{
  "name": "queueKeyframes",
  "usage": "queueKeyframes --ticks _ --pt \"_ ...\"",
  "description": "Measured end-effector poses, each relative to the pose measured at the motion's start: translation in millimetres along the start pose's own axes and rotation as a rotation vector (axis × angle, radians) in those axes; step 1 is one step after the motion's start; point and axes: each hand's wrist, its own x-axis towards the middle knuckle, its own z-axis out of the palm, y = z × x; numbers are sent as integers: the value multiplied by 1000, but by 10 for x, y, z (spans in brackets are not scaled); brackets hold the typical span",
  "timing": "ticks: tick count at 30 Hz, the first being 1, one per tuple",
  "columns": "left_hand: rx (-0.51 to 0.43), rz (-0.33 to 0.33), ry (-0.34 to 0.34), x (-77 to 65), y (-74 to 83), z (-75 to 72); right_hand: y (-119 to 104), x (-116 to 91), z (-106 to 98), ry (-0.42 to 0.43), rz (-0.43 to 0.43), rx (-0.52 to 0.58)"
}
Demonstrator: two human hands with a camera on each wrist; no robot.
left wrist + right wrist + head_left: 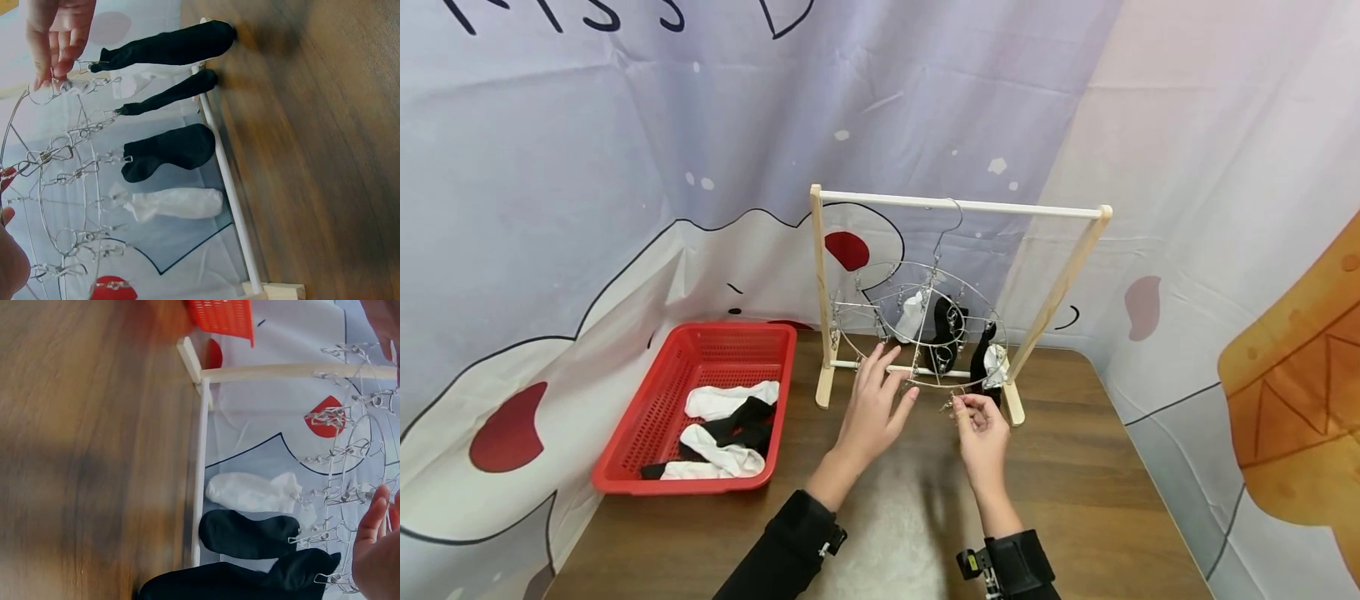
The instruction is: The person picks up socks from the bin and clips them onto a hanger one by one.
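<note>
A round wire sock hanger with several metal clips hangs by its hook from a wooden rack. At its near right rim, my right hand pinches a small metal clip between thumb and fingers. My left hand has its fingers spread and relaxed at the near left rim, touching or almost touching the wire. Clipped on the hanger are a white sock, a black sock, a thinner-looking black sock and a long black sock. Another white sock hangs at the right, partly hidden.
A red plastic basket on the left holds several black and white socks. The rack's wooden posts and white lower bar stand around the hanger on the brown table. A printed cloth hangs behind.
</note>
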Motion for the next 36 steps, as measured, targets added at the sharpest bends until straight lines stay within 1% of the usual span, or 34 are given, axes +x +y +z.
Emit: queueKeyframes --ticks 2,5,8,11,15,19,24,27,29,32,35,36 --pt "-8 -5 -2 -11 11 1 -10 15 1 1 48 63" --pt "-17 -14 -5 -21 24 4 -38 24 5 -20 118 158" --pt "-32 -23 -4 -22 41 12 -65 30 0 -72 223 244" --pt "-38 -23 6 -23 54 15 -84 35 -1 -128 330 300" --pt "-42 -15 24 -28 65 17 -107 44 -3 -189 418 312" --pt "-52 -21 24 -33 66 10 -131 54 0 -236 461 273" --pt "-51 -46 18 -43 38 1 -147 62 1 -273 481 172" --pt "-47 -52 13 -40 23 -14 -143 59 -1 -280 460 117" --pt "-45 -51 14 -33 9 -26 -134 56 2 -268 429 99" --pt "-50 -61 22 -22 -18 -55 -114 48 7 -236 360 73" --pt "-54 -89 38 -16 -68 -93 -106 46 19 -196 297 55" --pt "-59 -106 34 -13 -87 -118 -106 46 25 -181 277 45"
